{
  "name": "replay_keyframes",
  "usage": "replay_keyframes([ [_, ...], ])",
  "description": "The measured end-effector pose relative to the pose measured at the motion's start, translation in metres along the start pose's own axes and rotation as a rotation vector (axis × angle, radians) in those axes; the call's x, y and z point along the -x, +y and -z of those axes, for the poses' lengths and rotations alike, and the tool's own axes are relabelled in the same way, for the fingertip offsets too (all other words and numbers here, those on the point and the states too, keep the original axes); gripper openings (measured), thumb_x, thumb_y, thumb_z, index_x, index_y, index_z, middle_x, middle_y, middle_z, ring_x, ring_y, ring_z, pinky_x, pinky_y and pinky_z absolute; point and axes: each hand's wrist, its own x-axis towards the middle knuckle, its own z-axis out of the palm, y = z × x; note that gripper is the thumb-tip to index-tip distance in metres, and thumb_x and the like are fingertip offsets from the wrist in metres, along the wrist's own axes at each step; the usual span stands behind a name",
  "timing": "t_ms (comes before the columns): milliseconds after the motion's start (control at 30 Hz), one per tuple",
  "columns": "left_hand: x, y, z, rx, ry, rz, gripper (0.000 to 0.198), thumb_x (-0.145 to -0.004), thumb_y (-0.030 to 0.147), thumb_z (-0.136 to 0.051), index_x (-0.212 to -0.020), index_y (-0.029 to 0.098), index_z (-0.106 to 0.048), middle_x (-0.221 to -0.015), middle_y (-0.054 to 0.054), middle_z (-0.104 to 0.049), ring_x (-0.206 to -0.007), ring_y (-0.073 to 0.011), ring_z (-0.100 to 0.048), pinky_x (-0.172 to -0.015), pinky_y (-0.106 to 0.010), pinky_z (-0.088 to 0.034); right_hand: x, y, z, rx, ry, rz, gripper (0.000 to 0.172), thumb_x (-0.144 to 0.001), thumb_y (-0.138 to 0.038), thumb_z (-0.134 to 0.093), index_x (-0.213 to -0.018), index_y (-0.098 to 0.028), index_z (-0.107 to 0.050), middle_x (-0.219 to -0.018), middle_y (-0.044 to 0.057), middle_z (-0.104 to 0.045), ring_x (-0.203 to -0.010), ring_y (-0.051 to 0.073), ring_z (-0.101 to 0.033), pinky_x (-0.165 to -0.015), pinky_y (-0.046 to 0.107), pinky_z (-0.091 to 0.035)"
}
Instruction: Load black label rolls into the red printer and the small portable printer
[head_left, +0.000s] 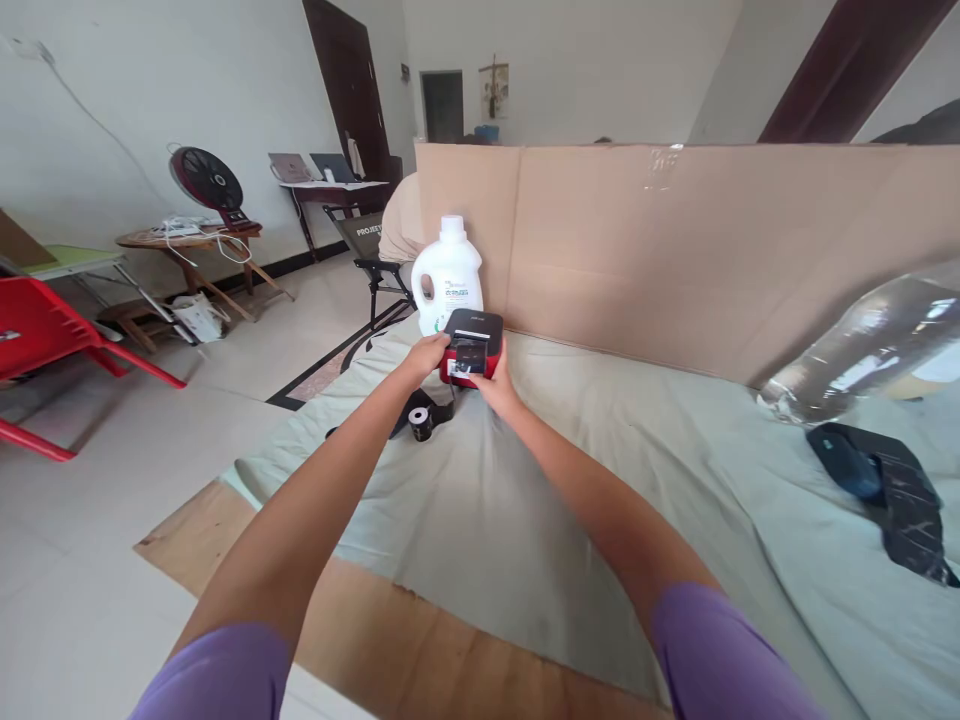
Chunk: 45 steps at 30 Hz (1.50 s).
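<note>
A small red and black box-shaped device (472,345) sits at the far side of a pale green cloth (525,500). My left hand (427,355) grips its left side with curled fingers. My right hand (495,385) holds its right side and lower edge. Just below the device lie a small black roll (420,422) and a black flat piece (442,408) on the cloth. A white jug with a handle and cap (446,275) stands right behind the device.
A tall cardboard wall (675,240) runs behind the cloth. A clear plastic bottle (862,350) lies at the right, with a dark mouse (844,462) on a black bag below it. A red chair (45,340), a fan (206,180) and tables stand at the left.
</note>
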Motion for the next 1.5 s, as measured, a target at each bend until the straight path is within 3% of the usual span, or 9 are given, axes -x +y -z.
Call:
replay_keyframes([
  [200, 0.114, 0.037, -0.066, -0.259, -0.178, -0.340, 0.054, -0.095, 0.053, -0.051, -0.136, 0.021, -0.058, -0.124, -0.011, -0.070, -0.120, -0.0324, -0.061, -0.105, -0.043, -0.043, 0.095, -0.034, 0.110, -0.052, 0.117, 0.137, 0.103, -0.075, -0.039, -0.073, -0.158, -0.030, -0.013, -0.158, 0.008, -0.039, -0.140, 0.026, -0.043, -0.117, 0.046, -0.035],
  [333, 0.205, 0.021, -0.121, -0.080, -0.335, -0.461, 0.073, -0.096, 0.050, -0.053, -0.158, 0.025, -0.025, -0.137, -0.008, -0.062, -0.123, -0.0260, -0.060, -0.106, -0.038, -0.045, 0.188, -0.044, 0.172, 0.109, 0.210, 0.112, 0.098, -0.076, -0.039, -0.074, -0.156, -0.030, -0.018, -0.153, 0.010, -0.044, -0.139, 0.028, -0.045, -0.116, 0.051, -0.035],
  [433, 0.240, 0.001, -0.148, -0.055, -0.394, -0.453, 0.079, -0.095, 0.047, -0.055, -0.160, 0.023, -0.017, -0.133, -0.010, -0.064, -0.117, -0.0254, -0.063, -0.102, -0.038, -0.049, 0.237, -0.043, 0.194, 0.271, 0.268, 0.082, 0.092, -0.079, -0.037, -0.071, -0.155, -0.033, -0.020, -0.157, 0.009, -0.038, -0.143, 0.027, -0.040, -0.117, 0.050, -0.035],
  [600, 0.248, -0.010, -0.162, -0.138, -0.403, -0.442, 0.076, -0.093, 0.047, -0.056, -0.159, 0.025, -0.025, -0.123, -0.010, -0.069, -0.104, -0.0258, -0.067, -0.087, -0.036, -0.057, 0.261, -0.037, 0.202, 0.377, 0.286, 0.034, 0.075, -0.080, -0.025, -0.058, -0.149, -0.032, -0.029, -0.149, 0.009, -0.045, -0.131, 0.024, -0.053, -0.107, 0.045, -0.047],
  [733, 0.246, -0.010, -0.163, -0.126, -0.419, -0.435, 0.078, -0.093, 0.044, -0.058, -0.160, 0.025, -0.022, -0.130, -0.010, -0.066, -0.095, -0.0225, -0.069, -0.085, -0.035, -0.058, 0.264, -0.032, 0.198, 0.458, 0.346, 0.070, 0.076, -0.079, -0.024, -0.057, -0.149, -0.030, -0.029, -0.148, 0.010, -0.043, -0.137, 0.027, -0.046, -0.111, 0.048, -0.043],
  [933, 0.246, -0.015, -0.159, -0.116, -0.425, -0.475, 0.077, -0.093, 0.038, -0.058, -0.160, 0.025, -0.022, -0.148, -0.008, -0.054, -0.129, -0.0260, -0.057, -0.105, -0.038, -0.051, 0.272, -0.022, 0.185, 0.498, 0.392, 0.111, 0.082, -0.082, -0.023, -0.059, -0.154, -0.030, -0.020, -0.149, 0.014, -0.037, -0.135, 0.031, -0.044, -0.110, 0.056, -0.040],
  [1133, 0.246, -0.021, -0.157, -0.127, -0.424, -0.452, 0.079, -0.093, 0.039, -0.058, -0.160, 0.025, -0.020, -0.148, -0.008, -0.054, -0.133, -0.0258, -0.054, -0.113, -0.038, -0.043, 0.273, -0.018, 0.183, 0.543, 0.413, 0.123, 0.091, -0.081, -0.025, -0.064, -0.157, -0.032, -0.014, -0.149, 0.014, -0.037, -0.133, 0.033, -0.045, -0.105, 0.057, -0.044],
  [1333, 0.256, -0.023, -0.161, -0.185, -0.409, -0.478, 0.090, -0.093, 0.039, -0.055, -0.162, 0.016, -0.001, -0.163, -0.013, -0.029, -0.148, -0.0291, -0.034, -0.119, -0.043, -0.036, 0.272, -0.017, 0.181, 0.579, 0.445, 0.150, 0.098, -0.080, -0.032, -0.071, -0.158, -0.029, -0.012, -0.149, 0.015, -0.036, -0.133, 0.033, -0.043, -0.105, 0.056, -0.044],
  [1500, 0.257, -0.024, -0.160, -0.226, -0.401, -0.501, 0.091, -0.092, 0.037, -0.056, -0.161, 0.014, 0.000, -0.161, -0.015, -0.033, -0.144, -0.0297, -0.041, -0.115, -0.044, -0.041, 0.274, -0.019, 0.181, 0.593, 0.443, 0.145, 0.098, -0.080, -0.029, -0.071, -0.158, -0.024, -0.013, -0.149, 0.017, -0.036, -0.133, 0.034, -0.043, -0.104, 0.056, -0.044],
])
